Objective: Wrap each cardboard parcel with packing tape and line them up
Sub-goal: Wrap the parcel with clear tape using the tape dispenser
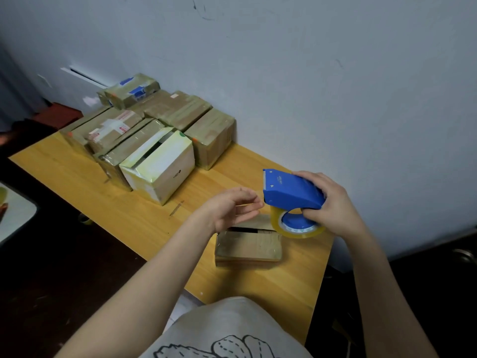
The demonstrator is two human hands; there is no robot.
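A small flat cardboard parcel (pixel 248 245) lies on the wooden table (pixel 144 213) near its front edge, its top flaps slightly apart. My right hand (pixel 333 202) grips a blue tape dispenser (pixel 291 189) with a roll of clear yellowish tape (pixel 299 229), held just above the parcel's right end. My left hand (pixel 232 208) hovers above the parcel's far side with fingers straight and relaxed, fingertips close to the dispenser, holding nothing that I can see. Several taped parcels (pixel 160 130) stand packed together at the table's far end by the wall.
A whitish box (pixel 160 164) with a taped top stands at the front of the parcel group. The grey wall (pixel 335 86) runs along the table's right side. A dark floor lies to the left, with a light tray edge (pixel 15 213) at the far left.
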